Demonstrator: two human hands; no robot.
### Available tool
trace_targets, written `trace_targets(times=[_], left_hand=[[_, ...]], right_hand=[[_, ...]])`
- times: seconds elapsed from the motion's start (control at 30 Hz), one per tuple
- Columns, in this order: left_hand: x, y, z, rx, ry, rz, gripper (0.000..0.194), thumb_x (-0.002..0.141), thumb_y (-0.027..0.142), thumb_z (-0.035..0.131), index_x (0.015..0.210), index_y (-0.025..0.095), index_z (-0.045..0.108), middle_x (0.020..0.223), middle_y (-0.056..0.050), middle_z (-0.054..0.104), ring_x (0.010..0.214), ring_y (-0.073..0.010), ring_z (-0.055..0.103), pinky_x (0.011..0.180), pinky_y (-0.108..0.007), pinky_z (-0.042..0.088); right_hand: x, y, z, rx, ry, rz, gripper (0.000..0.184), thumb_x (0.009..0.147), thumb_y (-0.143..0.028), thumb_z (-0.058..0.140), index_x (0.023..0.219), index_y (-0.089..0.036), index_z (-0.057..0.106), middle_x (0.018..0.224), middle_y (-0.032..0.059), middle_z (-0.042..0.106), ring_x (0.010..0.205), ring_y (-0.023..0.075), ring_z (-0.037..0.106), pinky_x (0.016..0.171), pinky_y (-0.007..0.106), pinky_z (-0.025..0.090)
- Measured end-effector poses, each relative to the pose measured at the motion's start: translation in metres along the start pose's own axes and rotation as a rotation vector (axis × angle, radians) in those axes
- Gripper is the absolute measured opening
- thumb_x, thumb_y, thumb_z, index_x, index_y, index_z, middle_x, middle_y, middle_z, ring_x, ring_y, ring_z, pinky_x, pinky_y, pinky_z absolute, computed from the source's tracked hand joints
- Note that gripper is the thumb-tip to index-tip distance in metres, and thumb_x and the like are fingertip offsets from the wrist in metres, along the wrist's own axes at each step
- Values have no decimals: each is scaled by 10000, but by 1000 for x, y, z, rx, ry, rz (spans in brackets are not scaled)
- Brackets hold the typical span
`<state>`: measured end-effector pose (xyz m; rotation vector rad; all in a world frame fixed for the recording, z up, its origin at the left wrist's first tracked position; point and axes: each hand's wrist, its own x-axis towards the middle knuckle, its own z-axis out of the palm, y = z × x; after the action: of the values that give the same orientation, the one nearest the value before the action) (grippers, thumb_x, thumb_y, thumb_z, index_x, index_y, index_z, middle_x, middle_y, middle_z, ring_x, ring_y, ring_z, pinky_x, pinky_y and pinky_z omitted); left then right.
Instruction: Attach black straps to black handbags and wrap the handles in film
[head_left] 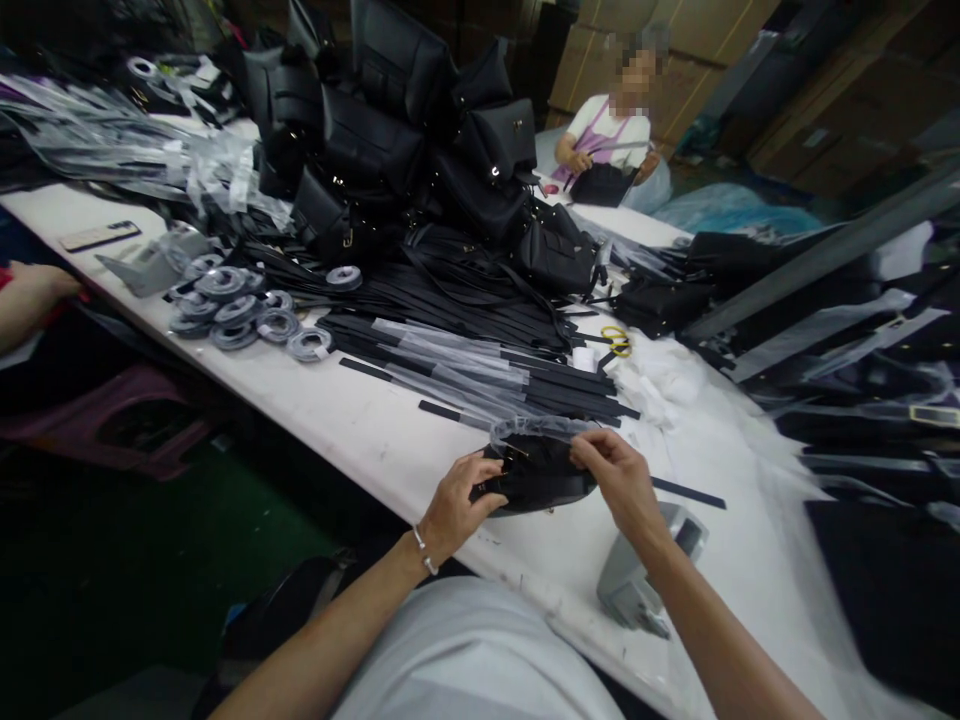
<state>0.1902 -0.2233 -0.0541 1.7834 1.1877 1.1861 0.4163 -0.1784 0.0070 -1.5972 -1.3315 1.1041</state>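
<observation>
Just above the near edge of the white table, a black handbag (544, 478) with gold-coloured metal fittings is between my hands. My left hand (461, 495) grips its left end, thumb in front and fingers behind. At the bag's upper right, my right hand (611, 470) pinches a clear plastic-wrapped strap (544, 427) that arches over the top. A grey tape dispenser (630, 585) stands under my right forearm. Beyond the bag lie black straps (450, 300), some sleeved in clear plastic (465, 355).
Black bags (375, 140) are heaped at the back. Coiled rolls (236, 300) and another dispenser (154, 262) sit at left. Yellow-handled scissors (616, 341) lie near crumpled white material (667, 375). A co-worker (611, 135) handles a black piece across the table; another person's arm (30, 300) shows at left.
</observation>
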Motion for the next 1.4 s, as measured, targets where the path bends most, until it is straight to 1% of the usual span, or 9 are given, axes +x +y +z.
trace_targets(times=[0.03,0.1,0.2,0.3,0.5,0.7,1.0,1.23,1.4], left_hand=[[-2,0,0,-40,1,-60,257,814,204,644,1046,179,539,1098,-93,656,1063,-202,615,902,-392,536],[-4,2,1,-52,-19,-86,235,805,216,655,1013,188,548,1100,-87,659,1078,-208,607,923,-406,519],[-2,8,0,57,-71,81,226,777,224,692,972,203,578,1058,-64,677,1074,-225,598,1015,-475,420],[0,15,-5,196,-87,179,258,770,247,708,998,217,591,1056,-61,661,1066,-235,577,979,-456,420],[-4,23,-12,397,-34,41,163,802,303,676,843,194,562,807,-38,617,785,-211,560,716,-355,438],[0,29,-7,496,-97,172,166,892,325,549,797,188,549,738,-38,607,730,-203,561,677,-345,408],[0,35,-6,648,-126,243,199,931,294,483,775,190,550,702,-31,601,689,-187,570,642,-335,375],[6,38,-6,551,-180,-21,217,826,302,654,723,203,489,675,17,618,609,-166,584,579,-293,385],[5,37,-7,447,-177,-113,212,836,369,632,864,207,498,764,17,641,639,-148,613,546,-247,402]], right_hand=[[-2,8,-3,77,14,128,260,728,-439,692,723,-185,635,603,-9,612,559,145,556,567,289,460],[-10,23,-1,248,-143,384,321,706,-487,703,709,-171,642,573,4,614,505,143,558,520,288,462],[-23,31,21,590,-408,562,380,755,-528,648,851,-160,666,774,71,694,690,193,658,647,336,522],[-27,25,42,854,-464,549,427,821,-562,553,928,-160,652,953,99,700,920,216,657,829,387,510],[-24,12,40,934,-546,565,392,843,-555,529,931,-185,625,1003,85,700,1001,224,636,883,420,488],[-29,9,37,906,-462,590,202,753,-256,725,907,-175,624,844,35,719,799,169,681,750,314,533],[-34,20,51,877,-328,511,180,746,-275,736,844,-188,612,811,10,701,755,168,683,641,285,556],[-36,9,56,892,-229,425,229,721,-263,755,873,-203,594,809,-3,703,727,148,679,600,236,525],[-35,13,55,895,-265,416,254,716,-264,757,899,-196,594,821,11,708,759,165,686,641,261,537]])
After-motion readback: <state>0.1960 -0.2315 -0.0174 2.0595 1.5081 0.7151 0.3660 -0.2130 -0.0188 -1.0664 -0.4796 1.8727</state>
